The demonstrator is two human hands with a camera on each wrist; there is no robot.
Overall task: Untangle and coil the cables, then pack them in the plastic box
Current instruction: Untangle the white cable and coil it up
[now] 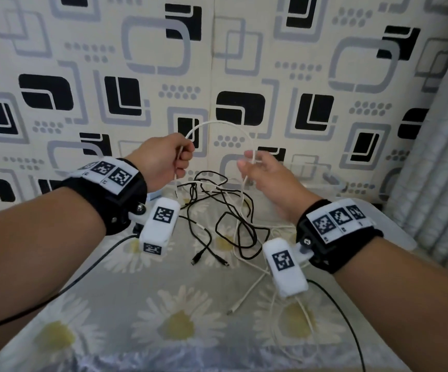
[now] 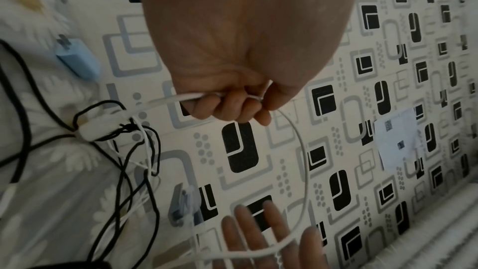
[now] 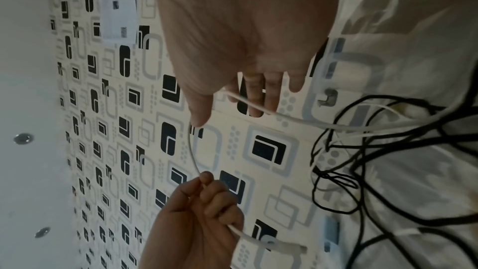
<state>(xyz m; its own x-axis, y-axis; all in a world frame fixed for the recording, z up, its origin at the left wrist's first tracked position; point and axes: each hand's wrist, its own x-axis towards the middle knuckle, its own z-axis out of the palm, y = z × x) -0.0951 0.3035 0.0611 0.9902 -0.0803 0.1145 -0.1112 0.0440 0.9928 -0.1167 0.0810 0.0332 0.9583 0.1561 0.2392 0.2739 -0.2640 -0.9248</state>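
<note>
A white cable (image 1: 217, 123) arches in the air between both hands. My left hand (image 1: 186, 157) grips it in curled fingers, as the left wrist view confirms (image 2: 232, 105); its plug end (image 3: 289, 248) sticks out below that fist. My right hand (image 1: 249, 165) has straight, spread fingers (image 3: 269, 93), and the cable lies across them without being gripped. Beyond the right hand the cable drops into a tangle of black cables (image 1: 230, 210) on the bed. The clear plastic box (image 1: 314, 170) with a blue latch stands behind the right hand, against the wall.
Another white cable (image 1: 247, 294) trails over the daisy-print sheet (image 1: 137, 291). A light blue charger (image 2: 77, 58) lies near the wall on the left. A translucent lid (image 1: 394, 224) lies at the right, beside a curtain (image 1: 432, 157). The patterned wall (image 1: 244, 63) closes the back.
</note>
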